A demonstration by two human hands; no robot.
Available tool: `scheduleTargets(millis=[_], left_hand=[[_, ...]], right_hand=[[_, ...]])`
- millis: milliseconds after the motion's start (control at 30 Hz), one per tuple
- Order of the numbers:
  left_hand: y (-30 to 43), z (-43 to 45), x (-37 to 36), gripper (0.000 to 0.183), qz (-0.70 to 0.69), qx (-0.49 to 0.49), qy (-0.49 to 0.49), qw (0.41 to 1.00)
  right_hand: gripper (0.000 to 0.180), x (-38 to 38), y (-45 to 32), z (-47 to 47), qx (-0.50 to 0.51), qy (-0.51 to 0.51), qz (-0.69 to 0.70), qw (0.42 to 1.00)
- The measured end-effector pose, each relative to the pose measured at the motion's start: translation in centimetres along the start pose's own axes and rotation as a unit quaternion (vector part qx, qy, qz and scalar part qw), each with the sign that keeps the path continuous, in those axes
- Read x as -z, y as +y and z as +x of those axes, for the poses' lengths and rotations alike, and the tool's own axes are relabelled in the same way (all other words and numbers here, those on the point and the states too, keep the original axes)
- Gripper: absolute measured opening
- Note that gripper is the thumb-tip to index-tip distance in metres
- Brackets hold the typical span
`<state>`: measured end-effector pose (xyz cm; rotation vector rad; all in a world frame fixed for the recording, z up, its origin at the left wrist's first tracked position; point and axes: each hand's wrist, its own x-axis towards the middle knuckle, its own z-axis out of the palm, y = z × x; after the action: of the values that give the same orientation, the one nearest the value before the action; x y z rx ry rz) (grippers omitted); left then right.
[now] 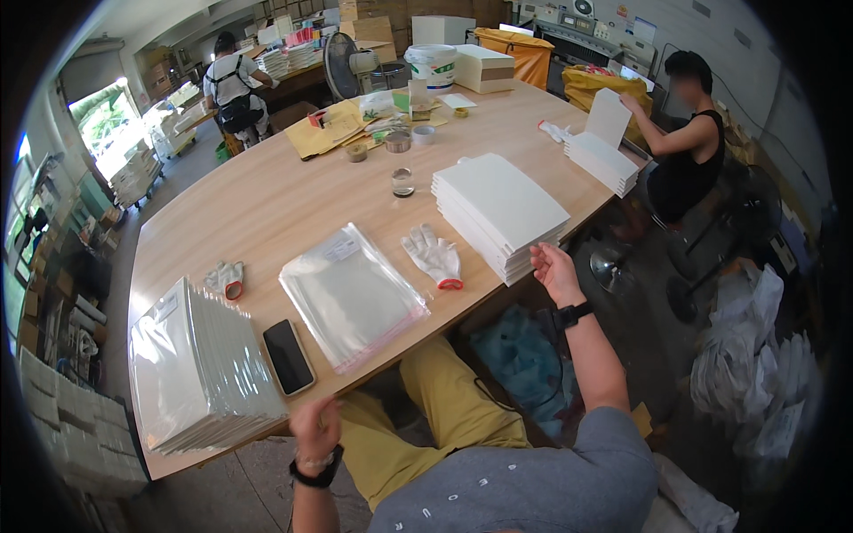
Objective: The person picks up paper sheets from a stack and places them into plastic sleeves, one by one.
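Observation:
My right hand (558,272) is at the near corner of a stack of white books or boards (500,193), its fingers bent and slightly apart. Whether the fingertips touch the stack cannot be told. My left hand (316,426), a little blurred, hovers by the table's front edge with loosely curled fingers and nothing visible in it. Just beyond it lies a smartphone (288,357) with a dark screen. To its left rises a tall stack of film-wrapped white items (193,373). Between my hands is a pile of clear plastic bags (353,293).
White work gloves with red cuffs (433,256) (225,278) lie on the wooden table (280,220). A small glass jar (402,182), tape rolls (398,141) and a white bucket (432,66) stand farther back. One person (693,140) handles white sheets at right; another (233,86) works far left.

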<state>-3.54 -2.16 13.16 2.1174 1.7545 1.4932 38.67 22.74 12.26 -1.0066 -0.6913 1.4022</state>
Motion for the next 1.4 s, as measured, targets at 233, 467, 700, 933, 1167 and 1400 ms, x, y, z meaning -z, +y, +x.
scheduleTargets(millis=[233, 467, 700, 933, 1167, 1400], left_hand=[[-4.2, 4.5, -9.9, 0.023, 0.080, -0.007, -0.073, 0.994], [-8.2, 6.0, -14.0, 0.012, 0.347, 0.029, -0.243, 0.905], [-9.3, 7.5, -13.4, 0.014, 0.270, 0.069, -0.216, 0.936], [-12.5, 6.5, -13.1, 0.018, 0.217, 0.080, -0.206, 0.951], [-9.1, 5.5, -10.3, 0.024, 0.229, 0.108, -0.021, 0.967], [-7.7, 6.0, -9.4, 0.027, -0.271, 0.470, -0.113, 0.832]], right_hand=[[0.012, 0.9, -0.2, 2.9, -0.041, -0.028, 0.043, 0.998], [0.019, -0.2, -2.7, 7.5, -0.049, -0.005, 0.035, 0.998], [0.011, -2.0, -1.9, 0.4, 0.160, -0.061, -0.119, 0.978], [0.025, -3.1, 3.6, -10.0, -0.182, -0.268, -0.049, 0.945], [0.012, -3.2, 8.0, -13.8, -0.221, -0.159, 0.014, 0.962], [0.007, -4.4, 10.3, -16.7, -0.224, -0.126, 0.057, 0.965]])
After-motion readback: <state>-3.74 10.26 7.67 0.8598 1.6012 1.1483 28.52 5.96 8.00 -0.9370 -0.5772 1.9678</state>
